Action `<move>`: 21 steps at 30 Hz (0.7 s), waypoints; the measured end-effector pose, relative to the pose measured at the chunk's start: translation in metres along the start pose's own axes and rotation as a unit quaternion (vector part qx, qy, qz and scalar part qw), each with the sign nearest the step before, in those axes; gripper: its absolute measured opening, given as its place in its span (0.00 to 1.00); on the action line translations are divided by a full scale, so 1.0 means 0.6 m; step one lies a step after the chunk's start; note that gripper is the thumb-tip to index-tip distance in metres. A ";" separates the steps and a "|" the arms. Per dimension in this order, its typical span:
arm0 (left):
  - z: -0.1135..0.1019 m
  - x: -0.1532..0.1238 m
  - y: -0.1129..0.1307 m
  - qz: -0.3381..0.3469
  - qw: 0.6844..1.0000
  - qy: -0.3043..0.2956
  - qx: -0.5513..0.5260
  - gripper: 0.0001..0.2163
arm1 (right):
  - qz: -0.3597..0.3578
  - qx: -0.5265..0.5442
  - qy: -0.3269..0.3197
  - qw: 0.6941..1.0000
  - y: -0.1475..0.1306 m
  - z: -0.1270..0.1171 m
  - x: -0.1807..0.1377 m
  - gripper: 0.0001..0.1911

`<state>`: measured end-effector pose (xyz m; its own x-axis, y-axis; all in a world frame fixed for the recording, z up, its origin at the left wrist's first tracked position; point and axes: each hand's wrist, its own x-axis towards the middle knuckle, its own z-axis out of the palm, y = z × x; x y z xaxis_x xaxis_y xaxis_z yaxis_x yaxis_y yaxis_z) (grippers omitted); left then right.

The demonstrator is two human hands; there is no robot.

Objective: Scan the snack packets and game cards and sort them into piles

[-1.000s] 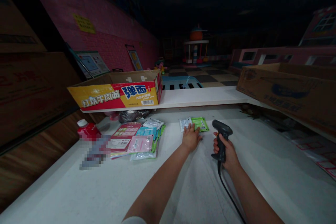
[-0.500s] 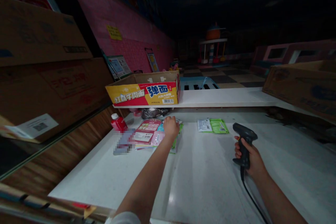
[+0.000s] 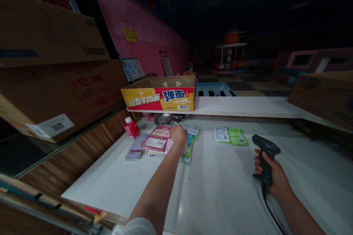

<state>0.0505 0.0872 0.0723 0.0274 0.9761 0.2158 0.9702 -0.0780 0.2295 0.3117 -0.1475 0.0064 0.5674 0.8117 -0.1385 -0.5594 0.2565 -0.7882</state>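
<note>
My left hand (image 3: 178, 135) is over a pile of flat packets, its fingers curled down and their tips hidden. What they pinch, if anything, I cannot make out. Beneath and left of it are red and pink packets (image 3: 157, 143); green and silver packets (image 3: 193, 131) stick out on its right. My right hand (image 3: 277, 176) is wrapped around the grip of a dark barcode scanner (image 3: 265, 154), held above the white counter (image 3: 220, 183) with its cable hanging down. Between the hands, farther back, lie green and white packets (image 3: 231, 136).
A red bottle with a white cap (image 3: 132, 127) stands left of the pile, beside a pixelated flat item (image 3: 137, 147). On the raised shelf (image 3: 242, 105) sits an open noodle carton (image 3: 160, 99). Large cardboard boxes (image 3: 91, 88) are stacked at left; another box (image 3: 325, 95) is at right.
My left hand has shifted left across the pile, uncovering more of the green and blue packets on its right. The view has turned slightly left. My right hand still holds the scanner.
</note>
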 end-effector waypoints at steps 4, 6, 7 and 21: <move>0.001 0.011 0.017 -0.014 1.000 0.021 -0.006 0.21 | 0.002 -0.006 -0.001 1.000 0.001 -0.002 0.002 0.20; 0.006 0.018 0.021 -0.019 1.000 0.020 -0.003 0.21 | 0.003 -0.007 -0.001 1.000 0.002 -0.002 0.003 0.20; 0.010 0.021 0.022 -0.024 1.000 0.017 -0.002 0.20 | 0.002 -0.007 -0.002 1.000 0.002 -0.002 0.003 0.20; -0.001 0.035 0.027 -0.039 0.997 -0.022 -0.066 0.09 | 0.005 0.005 0.007 1.000 0.001 0.002 0.004 0.22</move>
<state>0.0666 0.1062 0.0809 -0.0344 0.9879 0.1514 0.9297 -0.0240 0.3674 0.3120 -0.1449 0.0060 0.5710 0.8063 -0.1544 -0.5702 0.2542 -0.7812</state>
